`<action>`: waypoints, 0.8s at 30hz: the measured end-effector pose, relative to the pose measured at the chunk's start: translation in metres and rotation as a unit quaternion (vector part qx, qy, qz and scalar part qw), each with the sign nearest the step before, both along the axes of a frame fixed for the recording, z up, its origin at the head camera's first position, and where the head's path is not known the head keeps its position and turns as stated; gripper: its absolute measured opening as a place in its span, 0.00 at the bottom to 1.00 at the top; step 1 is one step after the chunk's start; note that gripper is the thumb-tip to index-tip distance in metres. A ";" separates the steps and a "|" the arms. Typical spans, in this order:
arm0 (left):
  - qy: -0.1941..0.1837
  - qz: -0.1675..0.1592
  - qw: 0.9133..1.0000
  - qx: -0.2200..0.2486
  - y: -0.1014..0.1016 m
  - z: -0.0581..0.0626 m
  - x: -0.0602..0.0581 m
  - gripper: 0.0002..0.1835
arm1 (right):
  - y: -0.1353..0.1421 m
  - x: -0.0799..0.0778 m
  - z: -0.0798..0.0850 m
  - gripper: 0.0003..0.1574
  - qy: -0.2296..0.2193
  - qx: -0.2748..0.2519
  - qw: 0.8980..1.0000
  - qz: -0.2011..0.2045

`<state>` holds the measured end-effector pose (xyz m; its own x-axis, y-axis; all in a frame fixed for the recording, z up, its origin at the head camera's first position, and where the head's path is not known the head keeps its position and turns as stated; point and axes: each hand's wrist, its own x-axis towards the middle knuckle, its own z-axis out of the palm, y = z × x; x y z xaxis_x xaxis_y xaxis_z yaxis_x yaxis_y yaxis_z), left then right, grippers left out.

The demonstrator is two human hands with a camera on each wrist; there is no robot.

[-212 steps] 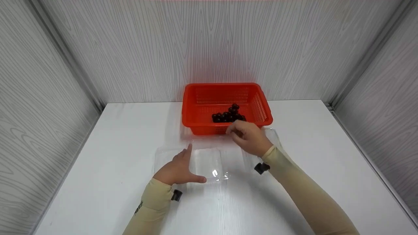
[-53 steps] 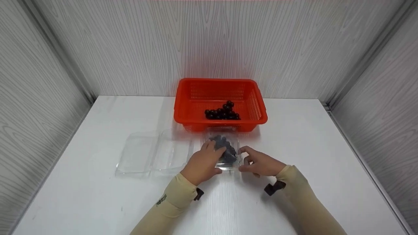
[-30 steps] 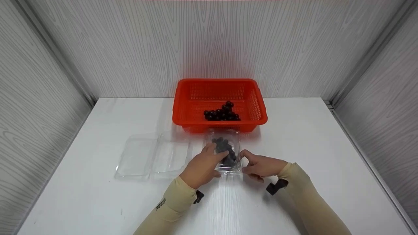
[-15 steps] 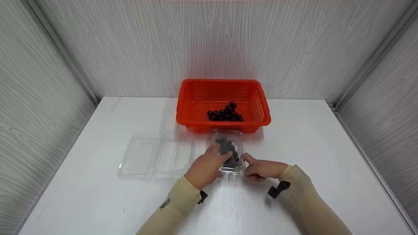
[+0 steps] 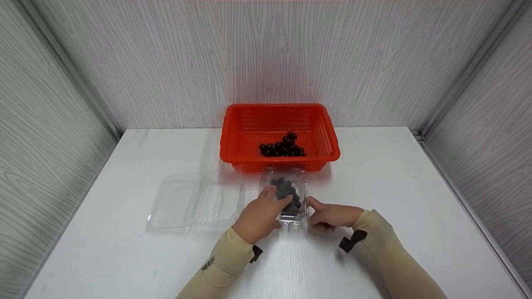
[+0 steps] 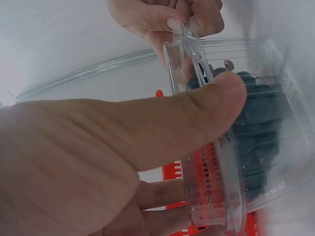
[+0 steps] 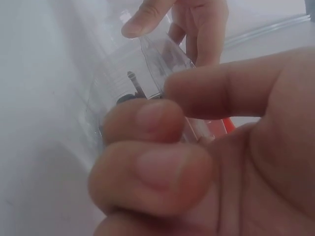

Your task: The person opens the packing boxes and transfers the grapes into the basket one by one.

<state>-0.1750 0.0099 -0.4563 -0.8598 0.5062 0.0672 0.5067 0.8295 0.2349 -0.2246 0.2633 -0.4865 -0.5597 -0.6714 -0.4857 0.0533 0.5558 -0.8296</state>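
Observation:
A clear plastic clamshell box (image 5: 301, 182) lies on the white table in front of the basket, its lid down over a bunch of dark grapes (image 5: 286, 191). My left hand (image 5: 258, 214) grips its near left part, fingers over the lid and thumb at the near edge. In the left wrist view that thumb (image 6: 197, 110) crosses the rim, and grapes (image 6: 256, 128) show through the plastic. At the near right corner, my right hand (image 5: 330, 215) pinches the rim between thumb and index finger. Its other fingers (image 7: 152, 167) are curled and partly block the right wrist view.
A red plastic basket (image 5: 232, 155) stands behind the box, with more dark grapes (image 5: 282, 147) inside. To the left, an unfolded clear clamshell box (image 5: 172, 203) lies on the table (image 5: 104, 249). Wood-grain panels (image 5: 174, 62) rise at the back and both sides.
Both hands have come onto the grape-filled box since the earliest frame; the unfolded box now sits farther left. Over the last second, the right hand's fingers curl tighter at the corner.

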 end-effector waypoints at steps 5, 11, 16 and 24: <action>0.004 -0.004 1.000 -0.002 -0.001 0.000 0.001 0.40 | -0.001 0.000 -0.001 0.20 0.001 -0.005 1.000 -0.002; -0.004 0.001 1.000 -0.004 -0.002 0.001 0.001 0.40 | -0.004 -0.001 -0.001 0.18 -0.001 -0.016 1.000 0.006; -0.008 0.002 1.000 -0.004 -0.002 0.002 0.000 0.40 | -0.003 -0.001 -0.001 0.21 0.007 -0.009 1.000 0.002; 0.020 -0.005 1.000 -0.010 0.000 0.000 0.003 0.41 | -0.001 -0.001 0.000 0.16 0.002 -0.027 1.000 0.015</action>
